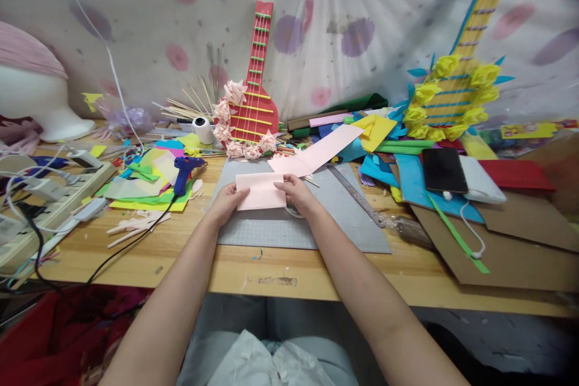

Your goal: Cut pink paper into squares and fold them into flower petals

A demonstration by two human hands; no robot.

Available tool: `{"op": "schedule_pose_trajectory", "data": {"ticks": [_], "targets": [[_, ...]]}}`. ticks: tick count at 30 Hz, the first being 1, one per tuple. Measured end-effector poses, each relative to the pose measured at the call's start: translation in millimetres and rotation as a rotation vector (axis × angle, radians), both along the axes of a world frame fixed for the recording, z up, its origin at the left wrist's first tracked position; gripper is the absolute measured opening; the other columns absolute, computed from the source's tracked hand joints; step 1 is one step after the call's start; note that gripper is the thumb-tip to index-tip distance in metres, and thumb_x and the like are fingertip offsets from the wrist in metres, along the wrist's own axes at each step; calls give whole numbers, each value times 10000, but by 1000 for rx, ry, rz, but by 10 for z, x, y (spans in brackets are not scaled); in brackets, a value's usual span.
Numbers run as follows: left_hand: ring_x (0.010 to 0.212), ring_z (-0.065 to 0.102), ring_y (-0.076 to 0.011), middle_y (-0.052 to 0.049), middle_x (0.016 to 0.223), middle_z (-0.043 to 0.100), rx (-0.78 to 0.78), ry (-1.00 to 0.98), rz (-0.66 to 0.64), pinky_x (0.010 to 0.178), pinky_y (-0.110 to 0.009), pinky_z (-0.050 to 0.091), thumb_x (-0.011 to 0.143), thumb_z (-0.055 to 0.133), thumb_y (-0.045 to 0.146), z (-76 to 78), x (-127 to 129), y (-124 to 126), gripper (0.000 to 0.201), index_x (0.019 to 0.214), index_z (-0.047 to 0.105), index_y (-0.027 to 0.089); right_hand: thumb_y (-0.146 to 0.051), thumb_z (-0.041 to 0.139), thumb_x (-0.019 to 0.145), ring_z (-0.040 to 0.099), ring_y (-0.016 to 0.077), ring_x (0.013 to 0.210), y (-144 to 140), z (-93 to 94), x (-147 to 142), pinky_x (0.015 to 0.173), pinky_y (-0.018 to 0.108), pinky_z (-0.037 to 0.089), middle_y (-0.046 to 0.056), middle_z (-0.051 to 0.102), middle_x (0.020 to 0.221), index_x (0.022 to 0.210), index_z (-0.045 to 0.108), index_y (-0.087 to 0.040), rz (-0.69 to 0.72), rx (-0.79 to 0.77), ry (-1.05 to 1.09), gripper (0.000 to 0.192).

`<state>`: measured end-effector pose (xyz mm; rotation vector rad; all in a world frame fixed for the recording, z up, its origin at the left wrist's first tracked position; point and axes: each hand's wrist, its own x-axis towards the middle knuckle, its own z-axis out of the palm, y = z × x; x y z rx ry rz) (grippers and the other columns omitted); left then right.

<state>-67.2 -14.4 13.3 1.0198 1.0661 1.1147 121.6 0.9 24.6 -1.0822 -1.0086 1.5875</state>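
A pale pink sheet of paper (261,193) is held level above the grey cutting mat (266,232). My left hand (227,200) pinches its left edge, thumb on top. At the right edge, my right hand (298,194) grips the same sheet between thumb and fingers. Behind it, a longer pink paper strip (328,151) lies slantwise across the back of the mat. A metal ruler (355,195) rests to the right of my right hand. Part of a round object shows under the sheet by my right hand; I cannot tell what it is.
A blue glue gun (183,180) stands on coloured paper at left, its cord trailing forward. Further left is a power strip (85,193). A red paper guitar (253,108) and a yellow one (456,96) lean at the back. Cardboard (502,253) and a phone (444,170) lie right.
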Motion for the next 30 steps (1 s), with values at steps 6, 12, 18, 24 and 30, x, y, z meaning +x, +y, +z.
{"op": "schedule_pose_trajectory", "data": {"ticks": [6, 12, 18, 24, 30], "targets": [[650, 603, -160, -58, 786, 682, -53, 208, -300, 582, -242, 438, 554, 717, 325, 209, -114, 52, 465, 965, 629, 126, -202, 675, 574, 520, 93, 572, 91, 53, 61, 500, 195, 377, -26, 557, 665, 796, 534, -171, 154, 82, -269, 265], [647, 597, -165, -57, 757, 678, -133, 394, -530, 570, -239, 428, 550, 718, 303, 364, -222, 164, 357, 863, 670, 137, -152, 631, 583, 507, 98, 644, 121, 90, 85, 584, 202, 366, -21, 580, 695, 716, 581, -151, 544, 201, -484, 142], [710, 609, -171, -69, 847, 671, -91, 469, -523, 609, -250, 452, 599, 697, 401, 615, -368, 221, 427, 938, 634, 149, -180, 583, 603, 460, 93, 620, 155, -12, -102, 573, 205, 336, -37, 518, 647, 674, 527, -156, 422, 333, -482, 93], [814, 616, -174, -87, 960, 653, 54, 76, -257, 784, -317, 461, 623, 677, 444, 548, -372, 250, 494, 1027, 590, 174, -212, 562, 623, 501, 106, 683, 293, -73, -326, 652, 222, 402, -27, 558, 727, 760, 491, -175, 82, 275, -159, 158], [780, 592, -176, -62, 871, 664, 189, 89, 36, 713, -284, 450, 538, 728, 359, 274, -141, 284, 448, 912, 634, 131, -216, 544, 637, 519, 106, 719, 420, -161, -463, 733, 250, 421, -29, 566, 751, 782, 492, -188, -9, 288, -153, 157]]}}
